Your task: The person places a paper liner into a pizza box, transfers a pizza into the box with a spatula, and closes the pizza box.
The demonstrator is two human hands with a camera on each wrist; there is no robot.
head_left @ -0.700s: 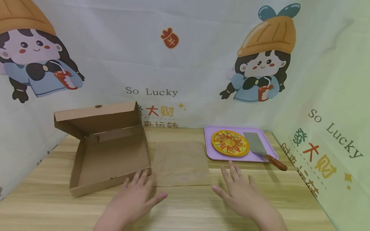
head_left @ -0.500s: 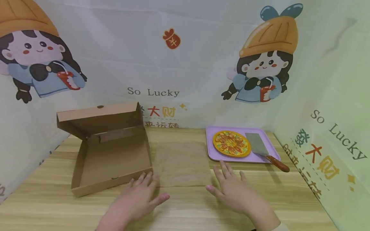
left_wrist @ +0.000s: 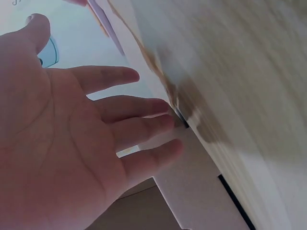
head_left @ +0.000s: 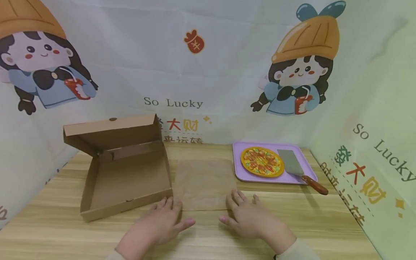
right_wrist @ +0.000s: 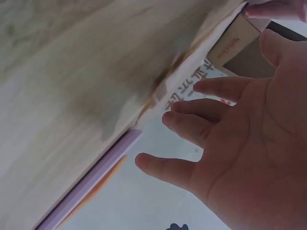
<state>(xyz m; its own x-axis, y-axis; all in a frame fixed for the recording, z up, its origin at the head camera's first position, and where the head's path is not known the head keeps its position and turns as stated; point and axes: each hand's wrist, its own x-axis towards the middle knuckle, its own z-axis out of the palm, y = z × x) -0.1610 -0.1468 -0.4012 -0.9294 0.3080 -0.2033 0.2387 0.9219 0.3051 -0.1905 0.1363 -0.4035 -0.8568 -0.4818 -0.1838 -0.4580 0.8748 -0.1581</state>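
Carton, left of frame, lid raised | brown paper, lower centre, flat | tray, right | my left hand and right hand, lower centre, fingers spread at the paper's lower corners, holding nothing, contact unclear | pizza, on tray | spatula, beside pizza | I judge: carton opening done, paper handling barely begun, pizza untouched.

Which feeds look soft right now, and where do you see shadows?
Head view: fairly crisp, the brown paper easy to make out, soft shadow below the spatula handle; left wrist view: tabletop grain smeared, dark smudge beyond the left hand, shadow or reflection, can't tell; right wrist view: grain smeared too, broad grey patch across from the right hand.
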